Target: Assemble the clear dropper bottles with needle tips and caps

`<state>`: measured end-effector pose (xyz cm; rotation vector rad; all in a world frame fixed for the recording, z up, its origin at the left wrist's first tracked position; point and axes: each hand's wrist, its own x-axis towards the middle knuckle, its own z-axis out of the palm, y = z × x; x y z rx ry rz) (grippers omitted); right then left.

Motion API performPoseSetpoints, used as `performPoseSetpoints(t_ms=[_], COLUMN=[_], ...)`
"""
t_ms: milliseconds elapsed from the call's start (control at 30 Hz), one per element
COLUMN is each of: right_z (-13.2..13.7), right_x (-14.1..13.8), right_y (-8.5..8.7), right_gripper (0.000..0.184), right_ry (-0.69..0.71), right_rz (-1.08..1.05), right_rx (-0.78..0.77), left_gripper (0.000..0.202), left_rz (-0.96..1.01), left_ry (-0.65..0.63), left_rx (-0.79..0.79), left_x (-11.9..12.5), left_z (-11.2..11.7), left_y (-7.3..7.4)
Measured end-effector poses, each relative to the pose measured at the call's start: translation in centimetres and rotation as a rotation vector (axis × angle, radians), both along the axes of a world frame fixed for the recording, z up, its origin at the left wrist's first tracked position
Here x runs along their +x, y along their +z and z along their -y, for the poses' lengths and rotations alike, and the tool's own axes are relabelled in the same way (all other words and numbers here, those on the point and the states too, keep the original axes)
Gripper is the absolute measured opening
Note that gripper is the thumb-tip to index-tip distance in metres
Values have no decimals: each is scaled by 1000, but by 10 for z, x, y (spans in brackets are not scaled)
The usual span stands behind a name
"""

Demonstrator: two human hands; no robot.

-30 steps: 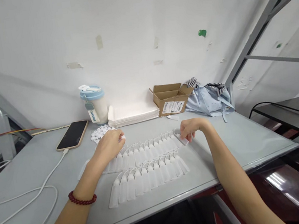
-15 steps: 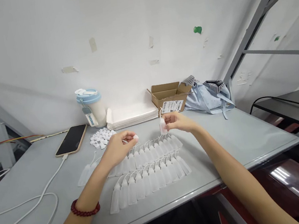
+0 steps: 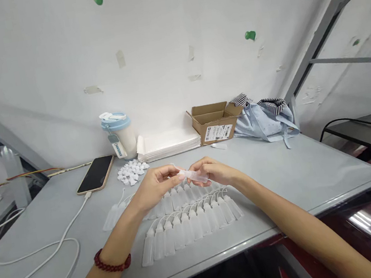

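At the left, the phone (image 3: 95, 174) lies on the counter (image 3: 314, 161) with a dark screen that shows no writing, and a white cable (image 3: 59, 241) plugs into its near end. Behind and to its right, the cup (image 3: 126, 141) carries a hanging tag (image 3: 115, 144) with lettering too blurred to read surely. Next comes a pile of small white pieces (image 3: 131, 171), just beyond the left hand (image 3: 153, 188). That hand pinches the narrow neck end of a small translucent bottle (image 3: 197, 176) between thumb and fingers; whether a separate white piece sits in the pinch I cannot tell. The bottle is between the hands, touching both, so neither is clearly nearer. Its long axis runs roughly crosswise to the person, neck toward the left hand, body toward the right and tilting slightly down in the view. The right hand (image 3: 213, 171) pinches the body, thumb and fingers closed about it. Below the hands in the view, two rows of similar bottles (image 3: 191, 224) lie side by side, their bases toward the person; no print can be made out on them. Farther right and beyond, the open cardboard box (image 3: 213, 114) bears a white label (image 3: 218, 132) with dark print too small to read, and a light-blue cloth bag (image 3: 261, 123) sits beside it.
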<state>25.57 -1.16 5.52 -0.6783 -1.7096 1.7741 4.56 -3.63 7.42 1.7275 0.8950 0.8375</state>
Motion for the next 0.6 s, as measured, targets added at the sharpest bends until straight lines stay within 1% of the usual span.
performPoseSetpoints(t_ms=[100,167,267,433,500,600], right_z=[0,1,1,2,2,2], right_x=[0,-1,-1,-2,-2,-3], right_y=[2,2,2,1,0,-1], right_gripper=[26,24,20,18,18,19], right_ry=[-54,-64,-48,-33,-46,-51], right_rz=[7,9,18,83,86,91], right_rx=[4,2,-3,-33,-48,-63], left_gripper=[22,22,23,22,19,14], left_rz=[-21,-36,-75,-125,-154,-183], left_ry=[2,26,68,88,129,195], left_rx=[1,14,31,43,114,265], left_x=[1,3,5,10,13,15], left_z=[1,2,3,6,6,6], left_y=[0,-1,-2,-6,-9,-14])
